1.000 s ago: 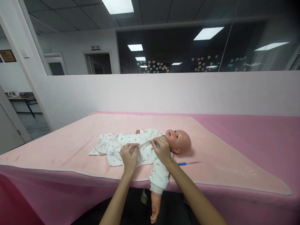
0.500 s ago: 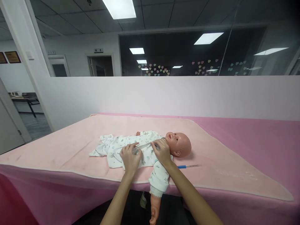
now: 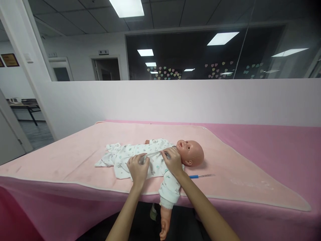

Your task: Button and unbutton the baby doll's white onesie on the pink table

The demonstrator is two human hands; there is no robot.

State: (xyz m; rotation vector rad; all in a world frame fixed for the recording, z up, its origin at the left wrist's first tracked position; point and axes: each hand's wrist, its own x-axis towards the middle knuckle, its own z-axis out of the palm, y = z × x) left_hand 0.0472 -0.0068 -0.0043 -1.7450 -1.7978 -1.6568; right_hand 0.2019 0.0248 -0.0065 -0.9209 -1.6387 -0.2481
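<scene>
A baby doll lies on its back on the table, its head toward the right. It wears a white patterned garment with an overlapping front edge. My left hand is curled over the doll's lower belly, fingertips gripping that edge. Near the doll's neck, my right hand pinches the upper end of the same edge. Between the two hands the cloth is drawn into a straight line. The doll's near arm hangs past the table's front edge, its sleeve under my right wrist.
A thin tool with a blue handle lies beside the doll's shoulder. A peach mat covers much of the pink tablecloth. Behind the table rises a white partition with glass above.
My left hand has shifted very slightly left, its thumb a little nearer the fingers. My right hand keeps its hold by the neck. The whole view has tilted a touch.
</scene>
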